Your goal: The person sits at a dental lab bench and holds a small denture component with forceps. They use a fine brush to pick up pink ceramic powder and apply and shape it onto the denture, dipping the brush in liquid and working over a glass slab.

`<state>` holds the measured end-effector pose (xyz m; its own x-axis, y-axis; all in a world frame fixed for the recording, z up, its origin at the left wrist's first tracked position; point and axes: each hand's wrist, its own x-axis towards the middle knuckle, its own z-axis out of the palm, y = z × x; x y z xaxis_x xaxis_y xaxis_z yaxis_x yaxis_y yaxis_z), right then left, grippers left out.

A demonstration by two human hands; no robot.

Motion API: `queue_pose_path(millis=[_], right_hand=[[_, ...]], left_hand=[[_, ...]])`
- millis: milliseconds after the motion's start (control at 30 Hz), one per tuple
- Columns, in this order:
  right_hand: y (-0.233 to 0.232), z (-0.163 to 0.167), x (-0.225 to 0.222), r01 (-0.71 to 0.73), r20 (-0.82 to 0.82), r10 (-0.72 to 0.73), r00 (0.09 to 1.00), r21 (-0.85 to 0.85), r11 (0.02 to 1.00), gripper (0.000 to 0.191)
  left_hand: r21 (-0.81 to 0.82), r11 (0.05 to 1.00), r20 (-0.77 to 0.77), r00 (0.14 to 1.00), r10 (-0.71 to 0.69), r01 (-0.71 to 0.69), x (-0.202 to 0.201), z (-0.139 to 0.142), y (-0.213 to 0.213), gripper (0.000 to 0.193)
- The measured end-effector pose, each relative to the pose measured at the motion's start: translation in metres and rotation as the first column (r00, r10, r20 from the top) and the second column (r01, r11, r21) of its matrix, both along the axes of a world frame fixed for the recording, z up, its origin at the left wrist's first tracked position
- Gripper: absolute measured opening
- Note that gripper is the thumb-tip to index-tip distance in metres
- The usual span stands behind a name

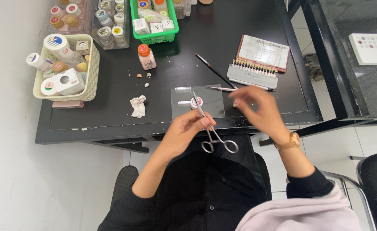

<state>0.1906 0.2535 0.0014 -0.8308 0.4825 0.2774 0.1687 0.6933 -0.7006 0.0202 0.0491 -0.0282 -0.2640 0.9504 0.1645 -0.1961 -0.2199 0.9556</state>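
Note:
My left hand grips a pair of slim metal forceps by the shaft, ring handles toward me, tips pointing away over a clear glass slab. A small round red-and-white jar sits on the slab beside the forceps tips. My right hand hovers blurred over the slab's right edge, fingers curled; something tiny may be pinched at its fingertips, but I cannot tell. Two thin brushes lie just beyond it.
A tooth shade guide and a notebook lie at the back right. A crumpled tissue, an orange-capped bottle, a cream basket and a green basket of jars occupy the black table's left and back.

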Motion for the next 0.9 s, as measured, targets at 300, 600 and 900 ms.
queue_pose_path(millis=[300,600,900], right_hand=[[-0.016,0.021,0.012,-0.401,-0.178,0.611,0.772,-0.882,0.25,0.058],[0.017,0.045,0.05,-0.34,-0.055,0.44,0.896,-0.724,0.6,0.05],[0.029,0.065,0.106,-0.399,-0.369,0.202,0.907,-0.6,0.694,0.051]], left_hand=[[0.15,0.977,0.003,0.988,0.154,-0.153,0.025,-0.004,0.013,0.022],[0.195,0.949,-0.42,0.853,0.31,-0.249,0.041,0.005,0.053,0.029],[0.227,0.9,-0.912,0.244,0.331,-0.372,0.061,-0.047,0.114,0.042]])
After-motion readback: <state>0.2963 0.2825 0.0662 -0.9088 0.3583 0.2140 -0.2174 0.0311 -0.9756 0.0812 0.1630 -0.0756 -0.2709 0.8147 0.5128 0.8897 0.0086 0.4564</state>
